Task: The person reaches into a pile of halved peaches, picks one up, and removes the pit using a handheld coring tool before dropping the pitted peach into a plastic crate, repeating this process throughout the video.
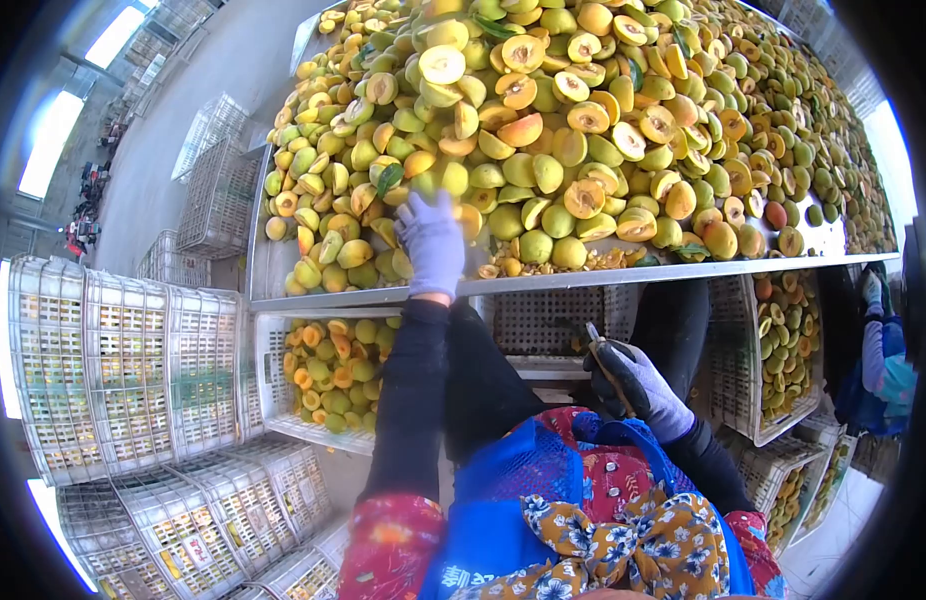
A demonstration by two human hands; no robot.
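Lavender-gloved L hand (433,240), fingers apart, was at halved stone fruit (585,198); R hand (655,392) clamped on small tool (592,332), held clear, prob. for safety.

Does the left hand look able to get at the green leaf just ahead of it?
Probably yes: the leaf lies on top of the fruit, near the left hand, and nothing visible blocks the way.

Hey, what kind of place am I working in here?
Probably a fruit-sorting or processing shed: a broad metal-edged table heaped with halved fruit, stacked plastic crates, and another worker at right.
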